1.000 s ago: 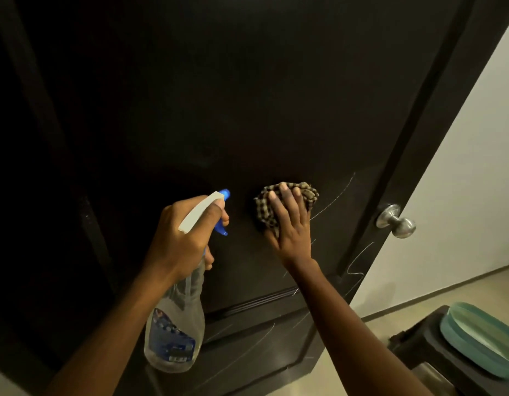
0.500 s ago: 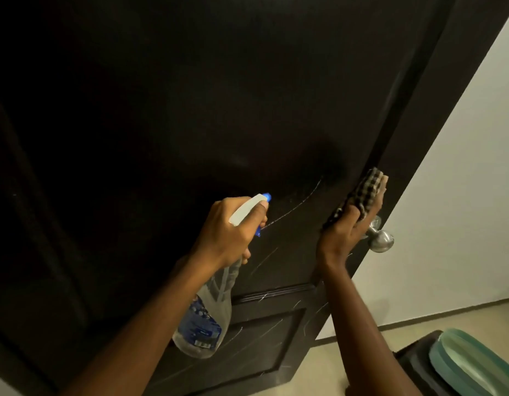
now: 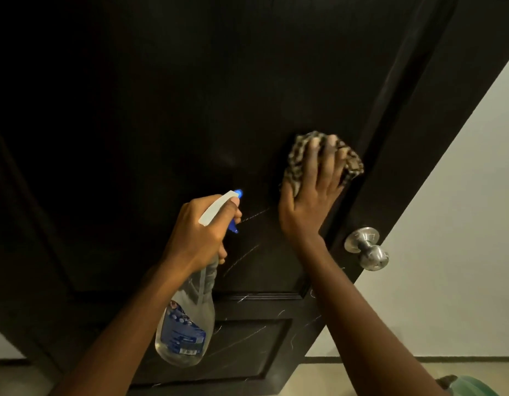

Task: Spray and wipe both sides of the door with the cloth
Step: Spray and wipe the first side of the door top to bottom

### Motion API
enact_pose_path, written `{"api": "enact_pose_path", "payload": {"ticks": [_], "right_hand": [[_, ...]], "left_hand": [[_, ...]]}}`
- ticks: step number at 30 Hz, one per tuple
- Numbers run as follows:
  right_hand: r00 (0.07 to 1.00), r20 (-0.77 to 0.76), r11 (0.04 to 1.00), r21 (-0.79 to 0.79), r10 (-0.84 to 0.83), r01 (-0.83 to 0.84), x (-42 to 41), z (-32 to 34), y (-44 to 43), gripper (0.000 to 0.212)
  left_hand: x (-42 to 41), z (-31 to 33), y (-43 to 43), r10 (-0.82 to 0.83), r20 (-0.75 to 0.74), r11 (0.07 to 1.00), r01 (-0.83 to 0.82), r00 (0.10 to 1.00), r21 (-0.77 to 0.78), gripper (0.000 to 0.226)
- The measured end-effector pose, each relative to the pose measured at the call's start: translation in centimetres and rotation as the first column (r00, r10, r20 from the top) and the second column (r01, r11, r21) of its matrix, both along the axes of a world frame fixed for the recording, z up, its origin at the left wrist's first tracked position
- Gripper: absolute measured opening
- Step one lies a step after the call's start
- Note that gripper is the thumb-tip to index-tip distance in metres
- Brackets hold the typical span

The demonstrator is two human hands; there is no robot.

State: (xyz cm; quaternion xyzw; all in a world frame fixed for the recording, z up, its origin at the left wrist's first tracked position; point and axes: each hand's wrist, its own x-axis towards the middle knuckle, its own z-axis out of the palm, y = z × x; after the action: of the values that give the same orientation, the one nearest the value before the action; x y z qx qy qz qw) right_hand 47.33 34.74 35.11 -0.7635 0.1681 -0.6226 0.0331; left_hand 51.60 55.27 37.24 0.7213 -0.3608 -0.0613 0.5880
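Observation:
A dark brown panelled door fills most of the view, with thin pale scratch-like streaks low on its face. My right hand presses a checked cloth flat against the door's upper panel, just left of the raised frame strip. My left hand grips the neck of a clear spray bottle with a white and blue trigger head, nozzle pointing at the door. A silver round knob sticks out at the door's right edge, below and to the right of the cloth.
A pale wall stands to the right of the door edge. Light floor shows below with a dark skirting strip. A green rim of a container sits at the bottom right corner.
My right hand with the cloth has moved from the door's right edge by the knob back left and up onto the panel. The bottle hand has stayed near the middle.

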Motion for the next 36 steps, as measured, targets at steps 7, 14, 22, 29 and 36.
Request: {"api": "enact_pose_path", "payload": {"ticks": [7, 14, 22, 29, 36], "right_hand": [[0.917, -0.363, 0.907, -0.422, -0.163, -0.006, -5.0, -14.0, -4.3, 0.071], [0.997, 0.042, 0.989, -0.125, -0.07, 0.074, -0.6, -5.1, -2.2, 0.066], [0.993, -0.041, 0.935, -0.343, -0.111, 0.091, 0.4, -10.8, -1.8, 0.069], [0.996, 0.035, 0.937, -0.338, -0.08, 0.087, 0.6, -12.3, -1.9, 0.067], [0.985, 0.171, 0.986, -0.153, -0.033, 0.059, 1.4, -14.0, -0.6, 0.07]], "left_hand": [[1.9, -0.4, 0.1, 0.009, -0.008, 0.998, -0.01, 1.0, -0.065, 0.035], [3.3, -3.3, 0.5, -0.09, -0.01, 0.987, 0.088, 0.996, -0.135, 0.042], [3.1, -8.8, -0.6, -0.222, 0.029, 0.953, 0.223, 0.975, -0.206, 0.047], [2.9, -12.3, -0.6, -0.249, 0.086, 0.94, 0.262, 0.965, -0.218, 0.053], [4.4, -12.9, 1.2, -0.26, 0.089, 0.925, 0.274, 0.962, -0.262, 0.053]]}}
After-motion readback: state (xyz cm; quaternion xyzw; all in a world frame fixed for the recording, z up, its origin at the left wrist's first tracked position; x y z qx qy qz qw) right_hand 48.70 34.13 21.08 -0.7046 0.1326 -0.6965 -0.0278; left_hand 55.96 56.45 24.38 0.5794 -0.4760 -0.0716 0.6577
